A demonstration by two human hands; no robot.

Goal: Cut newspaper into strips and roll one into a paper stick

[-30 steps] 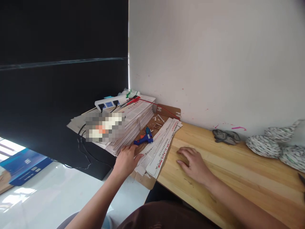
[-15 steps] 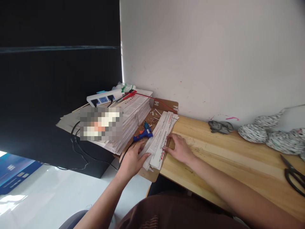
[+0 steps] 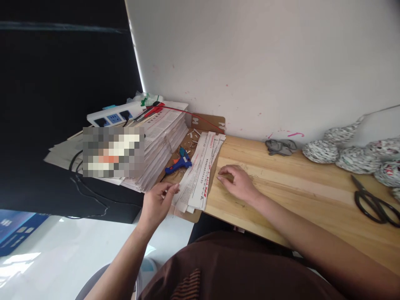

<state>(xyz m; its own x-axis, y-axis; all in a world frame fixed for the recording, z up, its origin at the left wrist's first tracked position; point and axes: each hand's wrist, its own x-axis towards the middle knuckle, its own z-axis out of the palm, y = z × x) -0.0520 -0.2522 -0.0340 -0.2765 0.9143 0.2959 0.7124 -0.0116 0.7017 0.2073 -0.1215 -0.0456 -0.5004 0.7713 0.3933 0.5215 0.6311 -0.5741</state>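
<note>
Long folded strips of newspaper (image 3: 200,175) lie in an overlapping bundle along the left end of the wooden table. My left hand (image 3: 156,206) hovers by the bundle's lower left side, its fingers loosely bent and the thumb near them; nothing shows in it. To the right of the strips is my right hand (image 3: 237,183), low over the wood, with thumb and fingers curved and apart around nothing. A blue glue gun (image 3: 178,165) rests on a brown board (image 3: 195,216), just left of the strips and beyond my left hand.
Stacked newspaper (image 3: 162,146) on the left carries a power strip (image 3: 114,118) and a red-handled tool (image 3: 154,109). Black cables (image 3: 90,196) hang off its side. Rightward are grey folded cloth-like material (image 3: 280,146), woven paper shapes (image 3: 321,152) and black scissors (image 3: 371,204).
Both hands have drawn away from the newspaper strips, the left one leftward and the right one rightward. The strips stay on the board. The camera view has shifted.
</note>
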